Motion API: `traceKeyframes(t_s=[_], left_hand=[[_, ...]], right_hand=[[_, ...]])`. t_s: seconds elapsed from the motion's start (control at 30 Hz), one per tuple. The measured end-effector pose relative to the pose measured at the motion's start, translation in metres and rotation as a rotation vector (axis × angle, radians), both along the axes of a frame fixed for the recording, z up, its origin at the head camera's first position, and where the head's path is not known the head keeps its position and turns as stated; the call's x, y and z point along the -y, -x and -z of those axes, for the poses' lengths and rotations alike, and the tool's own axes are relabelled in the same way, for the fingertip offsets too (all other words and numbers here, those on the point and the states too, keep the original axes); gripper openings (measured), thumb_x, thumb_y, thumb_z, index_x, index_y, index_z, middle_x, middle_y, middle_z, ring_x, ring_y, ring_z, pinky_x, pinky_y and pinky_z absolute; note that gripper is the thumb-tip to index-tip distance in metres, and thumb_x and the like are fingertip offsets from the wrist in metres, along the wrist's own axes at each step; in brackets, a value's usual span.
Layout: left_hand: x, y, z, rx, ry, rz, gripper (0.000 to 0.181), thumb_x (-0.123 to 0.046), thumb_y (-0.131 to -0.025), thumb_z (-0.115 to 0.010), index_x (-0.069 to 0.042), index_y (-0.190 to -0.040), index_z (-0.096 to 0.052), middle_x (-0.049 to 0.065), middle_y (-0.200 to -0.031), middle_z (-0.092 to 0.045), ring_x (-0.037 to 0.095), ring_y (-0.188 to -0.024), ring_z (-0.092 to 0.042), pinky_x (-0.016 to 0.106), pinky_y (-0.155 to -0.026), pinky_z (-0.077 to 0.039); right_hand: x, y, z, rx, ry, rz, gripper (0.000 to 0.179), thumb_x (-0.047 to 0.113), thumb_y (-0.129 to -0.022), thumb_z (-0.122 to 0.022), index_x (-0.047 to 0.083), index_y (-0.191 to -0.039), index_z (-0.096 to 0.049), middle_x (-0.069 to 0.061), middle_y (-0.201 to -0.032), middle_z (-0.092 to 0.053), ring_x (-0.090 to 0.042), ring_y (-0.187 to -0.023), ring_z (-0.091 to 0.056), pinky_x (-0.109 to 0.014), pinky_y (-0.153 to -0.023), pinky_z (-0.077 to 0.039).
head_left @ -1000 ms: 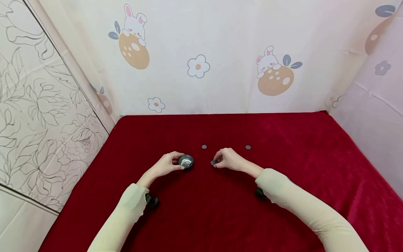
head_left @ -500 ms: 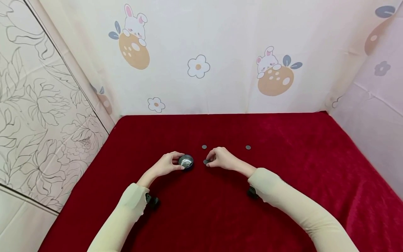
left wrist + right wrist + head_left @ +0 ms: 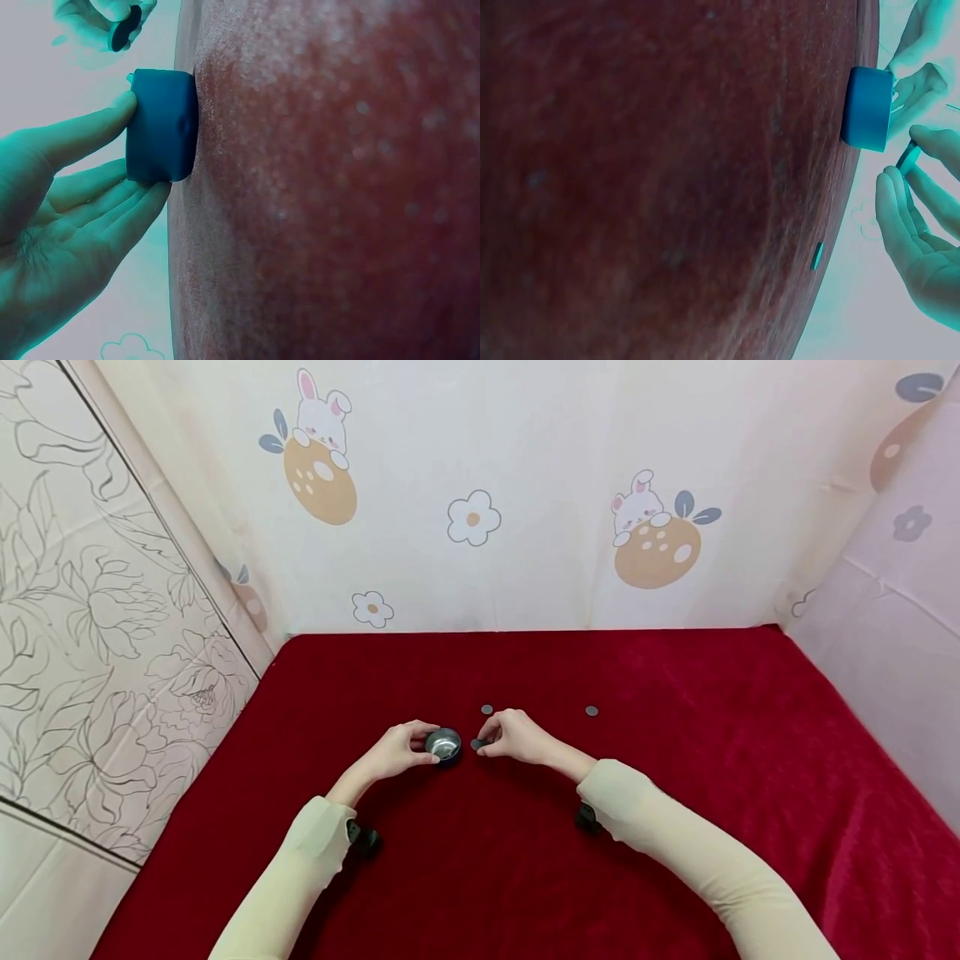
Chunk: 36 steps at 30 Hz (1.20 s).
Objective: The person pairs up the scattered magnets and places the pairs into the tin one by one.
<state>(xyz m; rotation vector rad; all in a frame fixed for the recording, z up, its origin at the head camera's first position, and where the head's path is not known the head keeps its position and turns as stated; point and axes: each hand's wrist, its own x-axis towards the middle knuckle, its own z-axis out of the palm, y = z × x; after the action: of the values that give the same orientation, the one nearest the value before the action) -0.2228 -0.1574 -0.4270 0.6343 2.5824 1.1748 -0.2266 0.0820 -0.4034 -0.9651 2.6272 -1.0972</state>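
Observation:
A small shiny metal cup [image 3: 443, 745] stands on the red cloth [image 3: 525, 877]. My left hand [image 3: 397, 750] grips its left side between thumb and fingers; the left wrist view shows the fingers [image 3: 90, 135] round the cup [image 3: 162, 126]. My right hand [image 3: 513, 737] pinches a small dark coin [image 3: 476, 744] just right of the cup's rim, slightly above the cloth. In the right wrist view the coin [image 3: 909, 157] sits edge-on between the fingertips, close to the cup [image 3: 868, 108].
Two more dark coins lie on the cloth, one [image 3: 487, 709] just behind my right hand and one [image 3: 592, 711] farther right. Patterned walls close the cloth in at the back [image 3: 525, 527], left and right.
My right hand has carried the coin leftward, from about a hand's width off to right beside the cup. The left hand and the cup have stayed put.

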Motion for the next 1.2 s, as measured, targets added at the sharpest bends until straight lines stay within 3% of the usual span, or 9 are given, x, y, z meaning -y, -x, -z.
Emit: traceKeyframes(t_s=[0.47, 0.73, 1.2], left_hand=[[-0.001, 0.000, -0.001, 0.021, -0.042, 0.002, 0.049, -0.010, -0.076, -0.069, 0.002, -0.120, -0.051, 0.016, -0.115, -0.054, 0.028, -0.104, -0.054, 0.035, -0.083, -0.046], [0.000, 0.000, 0.001, 0.044, -0.073, 0.016, 0.052, -0.008, -0.077, -0.068, 0.007, -0.122, -0.047, 0.022, -0.118, -0.051, 0.033, -0.106, -0.052, 0.040, -0.084, -0.045], [0.002, -0.001, 0.001, 0.035, -0.062, 0.014, 0.047, -0.011, -0.078, -0.068, 0.000, -0.120, -0.051, 0.014, -0.115, -0.054, 0.026, -0.105, -0.054, 0.034, -0.082, -0.047]], right_hand=[[0.016, 0.003, 0.002, 0.015, 0.039, 0.022, 0.013, 0.012, -0.074, -0.070, 0.002, -0.082, -0.070, -0.004, -0.077, -0.066, -0.008, -0.065, -0.058, -0.018, -0.058, -0.046], [0.025, 0.004, 0.007, 0.057, 0.080, 0.061, 0.014, 0.011, -0.074, -0.070, 0.001, -0.083, -0.070, -0.004, -0.076, -0.064, -0.012, -0.070, -0.056, -0.019, -0.059, -0.045], [0.044, 0.003, 0.012, 0.135, 0.108, 0.127, 0.017, 0.010, -0.075, -0.069, 0.000, -0.089, -0.069, -0.008, -0.085, -0.067, -0.012, -0.071, -0.060, -0.018, -0.059, -0.046]])
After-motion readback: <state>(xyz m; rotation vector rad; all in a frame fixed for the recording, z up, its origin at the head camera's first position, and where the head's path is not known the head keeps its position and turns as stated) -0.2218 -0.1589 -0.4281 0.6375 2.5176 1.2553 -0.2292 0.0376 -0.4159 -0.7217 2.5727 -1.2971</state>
